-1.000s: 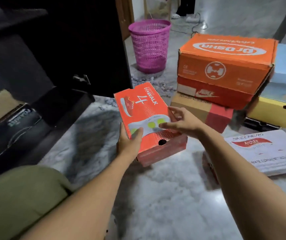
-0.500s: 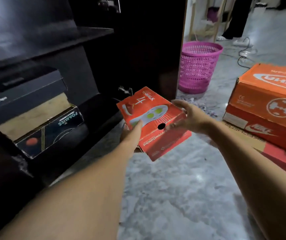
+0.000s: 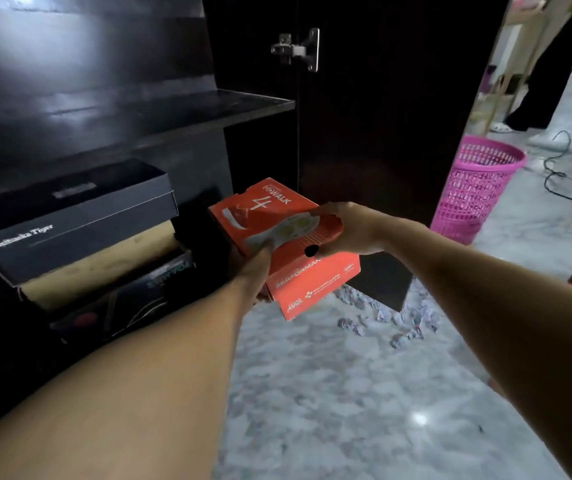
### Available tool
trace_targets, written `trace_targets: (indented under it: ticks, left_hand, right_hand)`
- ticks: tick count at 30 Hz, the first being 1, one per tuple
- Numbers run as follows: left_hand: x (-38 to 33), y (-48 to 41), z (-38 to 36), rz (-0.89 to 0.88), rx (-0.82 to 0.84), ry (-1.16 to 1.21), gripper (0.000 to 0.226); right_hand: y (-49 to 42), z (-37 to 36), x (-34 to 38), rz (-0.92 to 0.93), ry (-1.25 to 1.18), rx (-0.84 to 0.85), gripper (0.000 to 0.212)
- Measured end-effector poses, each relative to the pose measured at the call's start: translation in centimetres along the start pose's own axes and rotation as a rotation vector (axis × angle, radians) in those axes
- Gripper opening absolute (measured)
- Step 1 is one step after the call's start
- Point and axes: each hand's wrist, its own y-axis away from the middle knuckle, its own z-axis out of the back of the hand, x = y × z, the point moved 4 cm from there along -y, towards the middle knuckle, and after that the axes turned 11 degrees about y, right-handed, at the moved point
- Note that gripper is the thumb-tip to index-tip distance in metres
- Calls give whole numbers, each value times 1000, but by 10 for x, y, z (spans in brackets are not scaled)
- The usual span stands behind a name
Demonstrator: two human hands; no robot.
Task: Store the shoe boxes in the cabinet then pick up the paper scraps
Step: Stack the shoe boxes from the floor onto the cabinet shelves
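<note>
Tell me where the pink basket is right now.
In the head view, the pink basket stands on the floor at the right, just beyond the open cabinet door; paper scraps lie nearer the camera.

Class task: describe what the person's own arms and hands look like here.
The left forearm and right forearm are bare, no sleeve in view. The left hand and right hand wear no gloves; no watch, bracelet or ring shows, though some fingers are hidden.

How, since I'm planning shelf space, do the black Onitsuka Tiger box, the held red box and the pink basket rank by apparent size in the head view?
Largest: black Onitsuka Tiger box.
Then red box.
Smallest: pink basket, farther off, so true size unsure.
</note>
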Motion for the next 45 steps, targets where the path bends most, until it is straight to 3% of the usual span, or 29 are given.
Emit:
trace_targets:
  ticks: [2,6,10,17,22,24,27,35,41,45]
  left_hand:
    - [8,-16,-1,-8,-20,11,62]
    - [30,-33,1,5,-72,18,37]
    - [63,-48,-1,60,-93,43,20]
    - [85,-90,10,-26,-199,1,39]
    - [90,-114,18,-9,-82,-54,40]
    - [95,-119,19,-3,-11,-72,41]
    - [101,-128,20,-19,66,-159,63]
    - [104,-158,5,-113,-2,-219,70]
    - [99,-181,8,-112,-83,-224,67]
    - [96,-198,14,-94,-148,-175,63]
  right_hand:
    - [-15,-12,-11,3,-87,8,83]
    - [-40,-45,-28,24,-190,43,71]
    - [-65,-77,-43,31,-229,64,76]
    - [-103,-130,-69,-3,-393,96,73]
    - [-129,-157,-79,-13,-444,42,60]
    - [-138,-165,-82,-24,-458,-24,60]
    - [-152,-175,-85,-83,-456,-170,62]
    - [-152,-202,-88,-303,-340,-439,73]
    - [-177,-220,-74,-281,-542,-340,62]
    - [-197,-240,-61,-249,-663,-232,82]
